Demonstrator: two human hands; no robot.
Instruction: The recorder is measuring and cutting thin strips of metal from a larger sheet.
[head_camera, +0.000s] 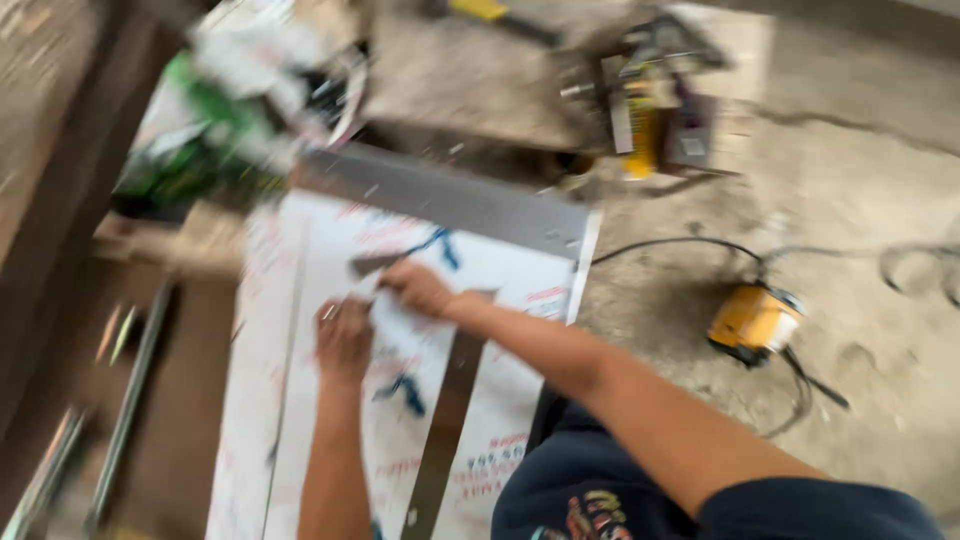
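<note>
Single head view, looking steeply down, close over white sheet, blurred

White sheet with faint red and blue print, long, flat on floor, running from near edge of view toward far left. Grey metal band lies across its far end, edge to edge. Narrower grey strip runs lengthwise down sheet toward near edge. Small item at sheet's middle, under both hands, too blurred to name. Picture motion-blurred; print unreadable, finer detail lost.
</note>
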